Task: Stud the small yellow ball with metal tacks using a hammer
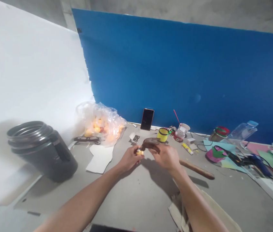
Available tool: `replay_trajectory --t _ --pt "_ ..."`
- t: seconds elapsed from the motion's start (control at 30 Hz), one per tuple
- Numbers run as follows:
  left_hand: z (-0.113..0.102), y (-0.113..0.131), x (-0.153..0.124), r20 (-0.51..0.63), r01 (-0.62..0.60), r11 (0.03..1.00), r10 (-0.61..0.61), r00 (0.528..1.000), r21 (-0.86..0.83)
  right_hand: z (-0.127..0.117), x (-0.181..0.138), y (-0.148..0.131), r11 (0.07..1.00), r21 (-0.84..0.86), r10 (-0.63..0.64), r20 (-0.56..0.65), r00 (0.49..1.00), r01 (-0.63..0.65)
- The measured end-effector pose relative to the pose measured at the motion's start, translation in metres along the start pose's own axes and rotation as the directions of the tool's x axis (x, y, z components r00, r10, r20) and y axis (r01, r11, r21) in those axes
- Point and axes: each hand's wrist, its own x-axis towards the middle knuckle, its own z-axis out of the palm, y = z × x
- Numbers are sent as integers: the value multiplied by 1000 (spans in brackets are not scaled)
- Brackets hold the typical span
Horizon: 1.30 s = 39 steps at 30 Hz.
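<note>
My right hand (166, 157) is wrapped round a claw hammer (197, 169), close to its dark metal head; the wooden handle sticks out to the right. The hammer head is over a small yellow-orange piece (139, 152), touching it or nearly so. That piece is pinched in the fingers of my left hand (129, 158), low over the table. A bit of shiny metal shows on its top, too small to name. Just beyond the hands lies a small open box (135, 138) of small dark and shiny pieces.
A clear plastic bag (102, 120) of orange and yellow pieces, glasses (86, 140) and white paper (100, 158) lie left. A large dark jar (42, 154) stands far left. A phone (147, 119) leans at the back. A yellow cup (162, 135), glue stick (187, 148) and cables clutter the right.
</note>
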Motion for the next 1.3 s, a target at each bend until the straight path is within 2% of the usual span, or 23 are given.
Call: replay_trajectory --t 0.07,0.17,0.3,0.37,0.43,0.5,0.57,0.67,0.73,0.83,0.93,1.07,1.2,1.3 --pt "0 -1 0 -26 9 999 -8 1000 41 -1 0 2 1000 24 13 -52 999 -12" --pt "-1 -3 1 -86 -58 990 70 994 131 -4 -1 3 995 100 -1 -117 993 13" --pt "-2 -4 -1 -79 -160 972 176 981 174 -3 -1 -1 995 78 -59 5 998 58" --pt "-2 -4 -2 -53 -110 983 119 991 145 -3 0 -2 998 49 -43 23 999 42" --pt "-1 -5 -2 -31 -20 994 23 999 106 -5 -1 -1 998 61 -25 -31 999 27" --pt "-1 -7 0 -23 6 996 -4 1000 87 -8 -2 -1 995 94 -30 -85 996 38" --pt "-1 -9 1 -56 -76 991 83 995 111 -9 -2 -1 994 103 -37 -76 996 45" --pt "-1 -10 1 -73 -216 967 227 971 134 -6 -2 -3 998 52 -37 22 999 36" --pt "-1 -8 -1 -29 -204 974 208 978 97 -5 0 -3 1000 17 -14 26 1000 13" --pt "0 -4 -4 19 -131 989 130 991 65 -6 -1 -2 998 60 5 -91 996 1" --pt "1 -1 -3 -46 -136 987 140 989 80 -5 -2 -1 994 97 -28 -131 991 41" --pt "-1 -1 0 -136 -151 983 165 977 106 1 -1 -2 999 -16 -31 -8 999 31" --pt "-4 -4 4 -211 -114 991 125 969 66 -3 6 7 997 -26 67 -57 996 -69" --pt "-6 -8 7 -226 -112 992 97 969 -54 -2 13 23 984 67 169 -33 985 -167"
